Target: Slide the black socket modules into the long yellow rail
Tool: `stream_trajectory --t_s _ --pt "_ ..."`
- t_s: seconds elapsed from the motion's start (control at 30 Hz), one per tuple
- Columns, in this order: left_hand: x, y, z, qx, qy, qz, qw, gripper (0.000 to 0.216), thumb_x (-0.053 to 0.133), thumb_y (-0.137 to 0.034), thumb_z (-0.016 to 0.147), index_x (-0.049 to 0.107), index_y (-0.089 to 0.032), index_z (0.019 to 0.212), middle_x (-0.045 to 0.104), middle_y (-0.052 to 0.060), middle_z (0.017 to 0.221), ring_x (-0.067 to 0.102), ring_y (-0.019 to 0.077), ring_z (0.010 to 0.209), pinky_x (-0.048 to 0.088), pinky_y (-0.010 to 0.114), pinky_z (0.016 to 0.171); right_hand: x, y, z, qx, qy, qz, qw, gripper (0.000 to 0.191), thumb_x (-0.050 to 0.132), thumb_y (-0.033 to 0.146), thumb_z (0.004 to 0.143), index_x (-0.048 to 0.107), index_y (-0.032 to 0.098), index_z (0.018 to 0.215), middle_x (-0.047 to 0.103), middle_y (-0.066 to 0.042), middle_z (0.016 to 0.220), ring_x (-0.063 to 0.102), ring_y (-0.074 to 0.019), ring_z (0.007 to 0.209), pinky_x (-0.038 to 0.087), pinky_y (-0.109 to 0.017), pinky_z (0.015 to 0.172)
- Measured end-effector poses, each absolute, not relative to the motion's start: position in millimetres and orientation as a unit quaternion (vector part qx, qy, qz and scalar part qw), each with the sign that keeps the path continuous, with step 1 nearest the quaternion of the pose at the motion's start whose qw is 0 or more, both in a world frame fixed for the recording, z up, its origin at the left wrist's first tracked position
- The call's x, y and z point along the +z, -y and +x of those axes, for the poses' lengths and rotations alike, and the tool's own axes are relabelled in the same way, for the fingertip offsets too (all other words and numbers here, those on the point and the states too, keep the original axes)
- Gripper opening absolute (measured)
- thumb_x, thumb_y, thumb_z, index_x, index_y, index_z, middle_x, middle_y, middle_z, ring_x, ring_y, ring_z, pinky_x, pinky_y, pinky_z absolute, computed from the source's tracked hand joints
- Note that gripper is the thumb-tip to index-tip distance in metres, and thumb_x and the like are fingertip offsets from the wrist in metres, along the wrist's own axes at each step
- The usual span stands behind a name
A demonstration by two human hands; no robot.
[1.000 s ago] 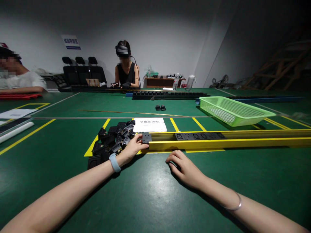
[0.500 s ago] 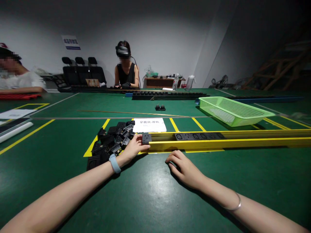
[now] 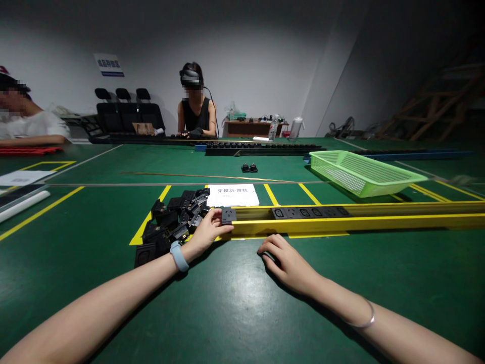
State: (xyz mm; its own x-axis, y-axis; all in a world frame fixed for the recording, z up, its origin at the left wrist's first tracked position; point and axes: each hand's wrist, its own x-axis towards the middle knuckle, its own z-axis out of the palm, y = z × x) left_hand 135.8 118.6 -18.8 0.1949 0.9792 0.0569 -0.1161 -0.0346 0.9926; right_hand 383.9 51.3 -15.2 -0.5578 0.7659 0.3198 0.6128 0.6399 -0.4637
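At the centre of the frame the left hand [image 3: 202,233], a pale blue wristband [image 3: 179,255] on its wrist, pinches a black socket module [image 3: 228,216] between thumb and fingertips, its fingers closed on the module's left side. The module sits at the left end of the long yellow rail [image 3: 359,222], which runs from the centre to the right edge of the frame. Further right in the rail's channel lies a row of black sockets [image 3: 310,212], apart from the held module. Just left of the hand is a heap of loose black modules [image 3: 170,225], with a white paper label [image 3: 233,195] beyond it. The right hand [image 3: 288,263] rests on the green table [image 3: 227,308] just below the rail, not touching it, fingers loosely curled downward; whether anything lies under them cannot be told. A light green basket [image 3: 364,174] stands tilted at the upper right.
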Motion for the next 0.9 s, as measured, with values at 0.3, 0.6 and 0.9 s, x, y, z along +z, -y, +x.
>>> stream_trajectory --t_s 0.3,0.6,0.9 --pt "-19.5 -119.3 134.2 0.467 -0.389 0.557 0.566 0.050 0.076 -0.024 0.067 0.052 -0.015 0.110 0.065 0.011 0.118 0.061 0.0232 0.111 0.038 0.043 0.106 -15.0 -51.0 383.4 0.146 0.870 -0.391 0.262 0.017 0.047 0.013 0.088 0.058 0.020 0.099 0.056 -0.008 0.100 0.051 -0.0206 0.095 0.047 -0.038 0.085" --pt "-21.3 -121.3 131.7 0.440 -0.388 0.586 0.559 0.054 0.073 -0.025 0.071 0.054 -0.016 0.121 0.057 0.013 0.132 0.056 0.0254 0.119 0.038 0.043 0.108 -14.9 -51.2 383.4 0.151 0.870 -0.393 0.258 0.017 0.048 0.013 0.088 0.057 0.020 0.099 0.056 -0.007 0.100 0.051 -0.0203 0.096 0.046 -0.037 0.086" --pt "-16.1 -119.9 133.8 0.419 -0.402 0.606 0.544 0.058 0.071 -0.029 0.073 0.053 -0.014 0.125 0.052 0.015 0.136 0.052 0.0267 0.123 0.036 0.044 0.109 -14.5 -51.9 380.7 0.142 0.860 -0.408 0.272 0.016 0.047 0.014 0.089 0.057 0.021 0.099 0.055 -0.007 0.099 0.051 -0.0203 0.095 0.045 -0.037 0.086"
